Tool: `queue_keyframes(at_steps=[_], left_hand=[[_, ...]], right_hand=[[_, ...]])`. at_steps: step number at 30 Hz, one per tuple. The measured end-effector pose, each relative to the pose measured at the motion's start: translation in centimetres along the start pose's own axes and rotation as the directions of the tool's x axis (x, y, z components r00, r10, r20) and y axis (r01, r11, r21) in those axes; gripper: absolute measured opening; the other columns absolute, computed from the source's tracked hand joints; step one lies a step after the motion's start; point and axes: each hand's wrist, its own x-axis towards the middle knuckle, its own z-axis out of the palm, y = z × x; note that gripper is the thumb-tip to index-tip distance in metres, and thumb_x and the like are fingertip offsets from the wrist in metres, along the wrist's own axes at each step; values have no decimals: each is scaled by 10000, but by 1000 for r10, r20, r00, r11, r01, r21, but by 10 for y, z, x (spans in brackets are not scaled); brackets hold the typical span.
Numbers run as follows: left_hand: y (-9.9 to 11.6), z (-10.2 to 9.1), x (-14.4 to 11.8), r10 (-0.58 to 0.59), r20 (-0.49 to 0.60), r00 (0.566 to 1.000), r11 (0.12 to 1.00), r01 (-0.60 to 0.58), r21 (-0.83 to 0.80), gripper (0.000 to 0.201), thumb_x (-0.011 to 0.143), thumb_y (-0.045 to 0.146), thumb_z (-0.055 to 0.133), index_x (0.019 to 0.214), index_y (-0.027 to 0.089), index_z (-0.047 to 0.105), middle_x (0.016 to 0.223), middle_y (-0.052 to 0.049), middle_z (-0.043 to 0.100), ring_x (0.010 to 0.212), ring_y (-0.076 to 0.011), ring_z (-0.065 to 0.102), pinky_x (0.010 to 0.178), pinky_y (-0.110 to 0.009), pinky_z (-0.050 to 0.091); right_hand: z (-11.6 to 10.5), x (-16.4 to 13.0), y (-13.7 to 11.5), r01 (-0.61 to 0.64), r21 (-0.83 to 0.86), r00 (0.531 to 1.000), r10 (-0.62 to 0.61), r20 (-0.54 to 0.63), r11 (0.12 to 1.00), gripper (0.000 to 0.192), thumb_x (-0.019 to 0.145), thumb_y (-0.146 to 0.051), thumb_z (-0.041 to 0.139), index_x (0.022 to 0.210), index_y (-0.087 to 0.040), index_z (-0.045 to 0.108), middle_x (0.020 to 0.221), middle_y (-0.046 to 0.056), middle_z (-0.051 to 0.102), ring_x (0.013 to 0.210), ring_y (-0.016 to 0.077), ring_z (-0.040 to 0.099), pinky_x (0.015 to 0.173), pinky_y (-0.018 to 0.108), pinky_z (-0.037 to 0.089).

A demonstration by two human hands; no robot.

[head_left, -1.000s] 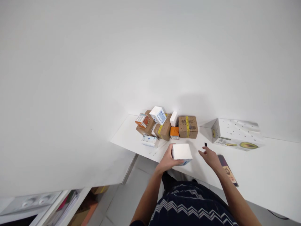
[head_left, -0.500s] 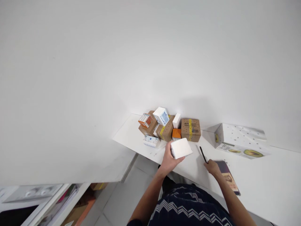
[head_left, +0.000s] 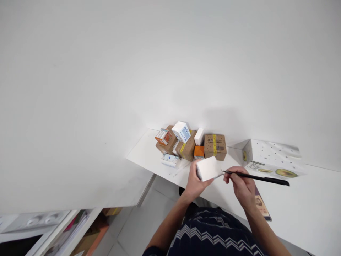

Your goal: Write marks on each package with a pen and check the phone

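Observation:
My left hand (head_left: 194,179) grips a small white box (head_left: 209,168) and holds it a little above the white table (head_left: 293,199). My right hand (head_left: 241,183) holds a long thin black tool (head_left: 263,178) level, its tip touching the box's right edge. Just behind the box lies a pile of small cardboard and printed boxes (head_left: 186,142), among them a brown box with a yellow tape strip (head_left: 215,146) and an orange box (head_left: 198,151).
A large white carton with avocado pictures (head_left: 269,158) lies at the right against the wall. A dark printed card or booklet (head_left: 262,206) lies under my right forearm. A lower white surface (head_left: 80,177) extends left, with shelves of papers (head_left: 80,234) below it.
My right hand picked up the black tool from the table and brought its tip to the white box. My left hand lifted and tilted the box slightly.

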Motion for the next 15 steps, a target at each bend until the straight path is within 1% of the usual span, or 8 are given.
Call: queue_keyframes(at_steps=[3, 5, 7, 10, 13, 15], left_hand=[[2, 4, -2, -4, 18, 1000, 999, 5, -33, 675, 610, 262, 826, 1207, 253, 510, 1209, -68, 563, 1134, -260, 526, 976, -379, 415], [2, 6, -3, -20, 19, 1000, 999, 20, -35, 693, 596, 266, 834, 1212, 254, 517, 1210, -75, 563, 1143, -272, 522, 985, -399, 414], [0, 6, -3, -47, 4, 999, 998, 47, -40, 705, 568, 263, 848, 1201, 254, 538, 1216, -83, 562, 1173, -294, 503, 1009, -424, 401], [-4, 5, -3, -71, -24, 997, 996, 70, -50, 705, 541, 260, 857, 1184, 251, 567, 1232, -91, 559, 1218, -318, 472, 1042, -442, 377], [-9, 4, -3, -34, -16, 999, 999, 34, 1, 706, 564, 264, 843, 1210, 252, 559, 1251, -98, 548, 1230, -321, 459, 1069, -459, 347], [-11, 3, -4, 0, -11, 1000, 999, 0, 39, 696, 583, 267, 830, 1222, 256, 555, 1252, -100, 547, 1226, -320, 460, 1081, -470, 330]], right_hand=[[14, -5, -8, 90, -168, 993, -76, 88, 982, 77, 876, -246, 564, 880, -216, 635, 711, 20, 642, 578, 147, 603, 516, 285, 502], [19, -5, -9, 155, -280, 985, -127, 116, 947, 80, 873, -239, 565, 885, -217, 641, 735, 24, 653, 609, 151, 627, 533, 277, 517], [22, -3, -8, 193, -373, 980, -158, 122, 907, 76, 861, -232, 569, 877, -215, 642, 756, 30, 666, 630, 154, 641, 532, 265, 522], [25, -2, -6, 196, -474, 980, -153, 127, 858, 79, 848, -232, 564, 855, -209, 640, 737, 30, 671, 586, 145, 620, 472, 240, 495], [25, -4, -4, 197, -511, 979, -136, 154, 837, 90, 848, -240, 555, 850, -207, 638, 712, 26, 667, 554, 138, 588, 438, 230, 466], [25, -5, -4, 194, -522, 977, -117, 177, 830, 95, 849, -247, 552, 844, -207, 638, 716, 27, 666, 556, 138, 576, 448, 232, 466]])
